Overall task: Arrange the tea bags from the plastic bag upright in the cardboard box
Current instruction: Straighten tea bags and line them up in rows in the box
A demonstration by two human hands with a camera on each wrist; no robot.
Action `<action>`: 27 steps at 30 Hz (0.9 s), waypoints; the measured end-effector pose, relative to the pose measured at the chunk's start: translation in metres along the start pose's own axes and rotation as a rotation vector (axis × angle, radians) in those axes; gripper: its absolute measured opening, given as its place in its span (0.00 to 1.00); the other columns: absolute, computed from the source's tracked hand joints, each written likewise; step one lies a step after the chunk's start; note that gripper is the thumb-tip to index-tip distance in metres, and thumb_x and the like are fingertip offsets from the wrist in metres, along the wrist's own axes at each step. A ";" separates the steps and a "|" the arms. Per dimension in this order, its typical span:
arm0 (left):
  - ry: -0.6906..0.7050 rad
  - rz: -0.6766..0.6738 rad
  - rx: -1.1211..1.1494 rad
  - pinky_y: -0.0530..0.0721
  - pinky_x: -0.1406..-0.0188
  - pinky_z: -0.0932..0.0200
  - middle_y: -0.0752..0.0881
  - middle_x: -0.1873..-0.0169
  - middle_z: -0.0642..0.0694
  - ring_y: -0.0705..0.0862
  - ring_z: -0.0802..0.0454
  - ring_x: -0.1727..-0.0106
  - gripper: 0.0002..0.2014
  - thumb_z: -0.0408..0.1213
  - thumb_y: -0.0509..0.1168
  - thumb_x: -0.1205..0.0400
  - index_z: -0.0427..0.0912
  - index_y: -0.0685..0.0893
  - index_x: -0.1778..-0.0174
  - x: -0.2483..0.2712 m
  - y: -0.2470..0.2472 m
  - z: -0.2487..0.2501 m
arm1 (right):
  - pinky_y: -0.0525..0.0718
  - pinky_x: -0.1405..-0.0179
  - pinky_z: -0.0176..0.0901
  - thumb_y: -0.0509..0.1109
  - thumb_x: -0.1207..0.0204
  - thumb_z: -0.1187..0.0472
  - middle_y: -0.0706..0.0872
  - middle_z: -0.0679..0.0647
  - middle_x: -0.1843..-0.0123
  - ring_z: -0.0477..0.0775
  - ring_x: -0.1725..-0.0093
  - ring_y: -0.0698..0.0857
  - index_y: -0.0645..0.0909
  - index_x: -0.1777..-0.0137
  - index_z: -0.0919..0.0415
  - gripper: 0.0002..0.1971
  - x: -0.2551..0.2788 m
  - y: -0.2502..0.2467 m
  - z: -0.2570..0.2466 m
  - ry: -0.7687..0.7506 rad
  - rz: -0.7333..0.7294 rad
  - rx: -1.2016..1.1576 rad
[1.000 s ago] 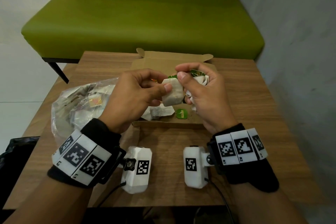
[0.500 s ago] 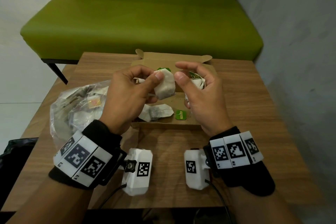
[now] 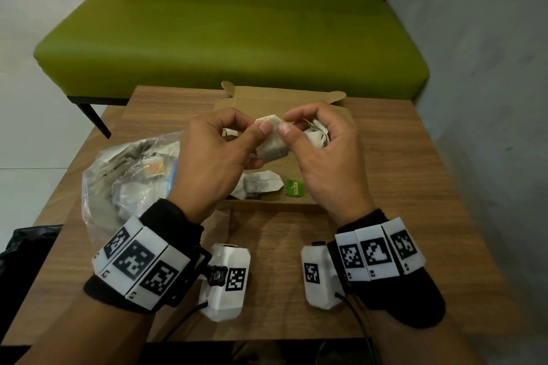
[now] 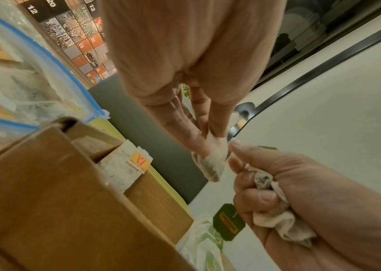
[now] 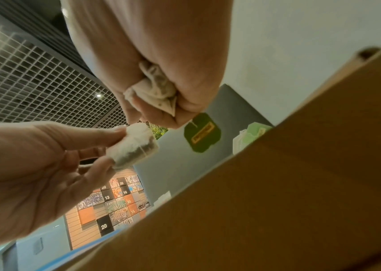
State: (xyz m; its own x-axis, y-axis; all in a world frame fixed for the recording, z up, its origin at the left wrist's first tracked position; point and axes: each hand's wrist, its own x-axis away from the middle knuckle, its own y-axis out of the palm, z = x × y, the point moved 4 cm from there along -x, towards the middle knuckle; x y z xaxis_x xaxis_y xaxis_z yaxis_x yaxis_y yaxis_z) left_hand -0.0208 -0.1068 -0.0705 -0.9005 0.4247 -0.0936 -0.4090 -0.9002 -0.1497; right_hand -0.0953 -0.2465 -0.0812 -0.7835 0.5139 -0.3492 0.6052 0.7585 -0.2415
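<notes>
My left hand (image 3: 261,130) pinches one white tea bag (image 3: 271,141) between thumb and fingers, above the open cardboard box (image 3: 320,198). The same tea bag (image 4: 212,163) hangs from those fingers in the left wrist view. My right hand (image 3: 289,124) grips a crumpled bunch of tea bags (image 3: 317,135) in its palm, and its thumb and forefinger reach the single bag's top edge. A green tag (image 4: 229,221) dangles from the bunch (image 4: 273,218). The right wrist view shows the bunch (image 5: 154,89) and the single bag (image 5: 133,146). The plastic bag (image 3: 127,178) lies left of the box.
One tea bag (image 3: 261,187) with a green tag (image 3: 295,188) lies flat on the box floor. A bag with an orange tag (image 4: 124,170) stands against the box's left wall. The box sits on a small wooden table (image 3: 415,187), with a green bench (image 3: 231,32) behind it.
Both hands moved a little farther out over the box. The right hand's thumb and forefinger, apart from the single tea bag half a second ago, have come back to its top edge.
</notes>
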 end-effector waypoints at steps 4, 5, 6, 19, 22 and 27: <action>0.049 -0.013 -0.027 0.91 0.64 0.54 0.90 0.59 0.42 0.91 0.46 0.57 0.11 0.46 0.70 0.18 0.40 0.89 0.55 0.000 0.001 0.003 | 0.87 0.51 0.64 0.75 0.19 0.58 0.92 0.44 0.51 0.53 0.51 0.90 0.91 0.45 0.54 0.06 0.001 0.006 -0.004 -0.001 -0.095 -0.036; 0.066 -0.021 -0.054 0.92 0.60 0.48 0.91 0.59 0.43 0.91 0.46 0.56 0.12 0.46 0.68 0.16 0.41 0.89 0.54 0.000 0.001 0.004 | 0.87 0.51 0.64 0.76 0.20 0.57 0.92 0.44 0.51 0.54 0.51 0.90 0.91 0.44 0.54 0.07 0.002 0.006 -0.004 0.008 -0.097 -0.034; 0.084 -0.028 -0.084 0.91 0.57 0.42 0.91 0.59 0.44 0.91 0.45 0.56 0.13 0.47 0.65 0.14 0.43 0.90 0.54 0.000 0.001 0.004 | 0.88 0.50 0.62 0.77 0.21 0.56 0.92 0.44 0.50 0.52 0.50 0.90 0.90 0.43 0.55 0.08 0.002 0.006 -0.003 0.026 -0.100 -0.045; 0.099 -0.014 -0.161 0.82 0.65 0.70 0.89 0.51 0.54 0.87 0.61 0.57 0.11 0.43 0.74 0.21 0.50 0.87 0.44 -0.004 0.010 0.008 | 0.74 0.76 0.28 0.75 0.20 0.64 0.86 0.41 0.69 0.37 0.74 0.80 0.88 0.55 0.50 0.07 0.003 -0.014 0.007 0.220 -0.021 -0.251; 0.109 -0.142 -0.168 0.84 0.59 0.69 0.89 0.50 0.55 0.88 0.62 0.54 0.14 0.41 0.72 0.19 0.52 0.86 0.37 -0.005 0.019 0.017 | 0.68 0.81 0.37 0.75 0.19 0.65 0.84 0.50 0.71 0.52 0.77 0.74 0.88 0.55 0.52 0.06 0.005 -0.020 0.004 0.256 -0.048 -0.315; 0.029 -0.211 -0.213 0.85 0.66 0.59 0.88 0.63 0.51 0.85 0.59 0.66 0.03 0.39 0.74 0.21 0.47 0.90 0.53 -0.012 0.033 0.025 | 0.64 0.79 0.42 0.75 0.19 0.61 0.79 0.63 0.65 0.60 0.68 0.70 0.87 0.53 0.56 0.02 0.006 -0.038 0.005 0.295 0.024 -0.385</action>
State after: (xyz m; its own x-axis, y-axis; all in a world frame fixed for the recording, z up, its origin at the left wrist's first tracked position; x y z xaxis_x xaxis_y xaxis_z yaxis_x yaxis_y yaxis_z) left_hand -0.0274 -0.1437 -0.0492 -0.7933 0.6053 -0.0664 -0.5432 -0.7528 -0.3718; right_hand -0.1224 -0.2740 -0.0784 -0.8100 0.5828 -0.0656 0.5714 0.8094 0.1355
